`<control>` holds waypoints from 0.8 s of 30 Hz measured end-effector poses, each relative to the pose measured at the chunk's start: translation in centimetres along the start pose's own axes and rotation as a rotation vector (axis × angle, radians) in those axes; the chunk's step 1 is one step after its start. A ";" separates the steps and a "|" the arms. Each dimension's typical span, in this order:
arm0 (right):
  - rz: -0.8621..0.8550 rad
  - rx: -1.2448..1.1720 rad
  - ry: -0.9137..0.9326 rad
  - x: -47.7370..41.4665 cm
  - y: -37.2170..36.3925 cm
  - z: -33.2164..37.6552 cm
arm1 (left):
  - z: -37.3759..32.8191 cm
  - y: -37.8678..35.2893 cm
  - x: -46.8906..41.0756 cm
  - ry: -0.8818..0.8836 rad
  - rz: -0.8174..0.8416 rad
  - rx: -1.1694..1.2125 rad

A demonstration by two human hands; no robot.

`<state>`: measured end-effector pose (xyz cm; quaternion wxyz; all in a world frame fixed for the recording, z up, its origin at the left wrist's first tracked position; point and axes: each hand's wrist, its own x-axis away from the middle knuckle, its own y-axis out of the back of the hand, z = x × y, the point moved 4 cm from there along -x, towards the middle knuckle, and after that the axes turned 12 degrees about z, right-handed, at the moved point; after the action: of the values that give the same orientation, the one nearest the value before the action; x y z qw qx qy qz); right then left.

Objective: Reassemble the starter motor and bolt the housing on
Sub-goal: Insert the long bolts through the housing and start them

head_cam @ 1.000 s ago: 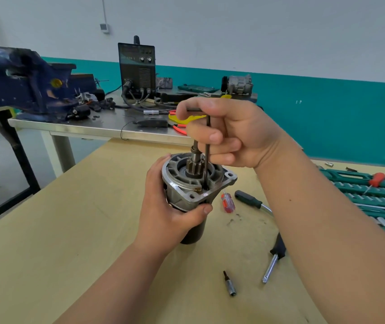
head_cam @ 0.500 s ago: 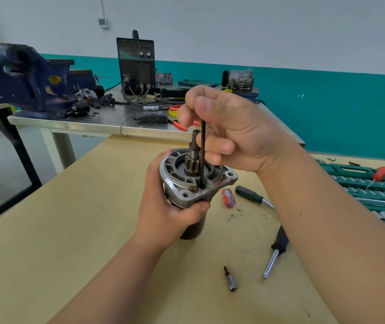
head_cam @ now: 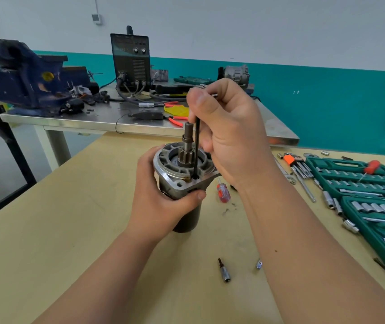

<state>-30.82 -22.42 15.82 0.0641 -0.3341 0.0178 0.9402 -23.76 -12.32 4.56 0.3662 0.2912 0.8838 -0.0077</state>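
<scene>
The starter motor (head_cam: 188, 220) stands upright on the wooden table, its silver housing (head_cam: 177, 183) on top and the pinion gear shaft (head_cam: 186, 146) sticking up from the middle. My left hand (head_cam: 161, 202) grips the housing and motor body from the left, thumb across the front. My right hand (head_cam: 229, 134) holds a black hex key (head_cam: 196, 148) upright, its lower tip set in a bolt hole at the housing's front right flange. The key's top is hidden in my fingers.
A small red screwdriver (head_cam: 223, 194) lies just right of the motor. A loose bit socket (head_cam: 224, 271) lies near the front. Green socket set cases (head_cam: 374, 197) and an orange hex key set (head_cam: 294, 161) fill the right side. Behind stands a steel table (head_cam: 81, 123) with a blue vise (head_cam: 18, 73) and a black machine (head_cam: 130, 59).
My right hand has turned the hex key, and the key's tip has settled into the front right bolt hole. My left hand keeps its grip on the motor.
</scene>
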 end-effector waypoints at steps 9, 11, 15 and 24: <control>-0.068 0.242 0.066 0.3 -0.4 0.8 | -1.2 -0.6 -0.9 -0.105 -0.012 0.042; -0.191 0.339 0.098 1.0 -0.5 1.0 | -1.3 -0.6 -0.9 -0.105 -0.036 0.033; -0.394 0.551 0.206 2.0 -1.2 1.7 | -1.4 -0.9 -0.8 -0.108 -0.081 0.000; -0.559 0.810 0.351 2.6 -2.2 2.1 | -1.6 -1.2 -0.8 -0.076 -0.137 0.001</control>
<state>-33.79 -19.82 15.83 0.4326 -0.4270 0.3007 0.7349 -24.93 -13.37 6.02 0.3978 0.2296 0.8872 -0.0442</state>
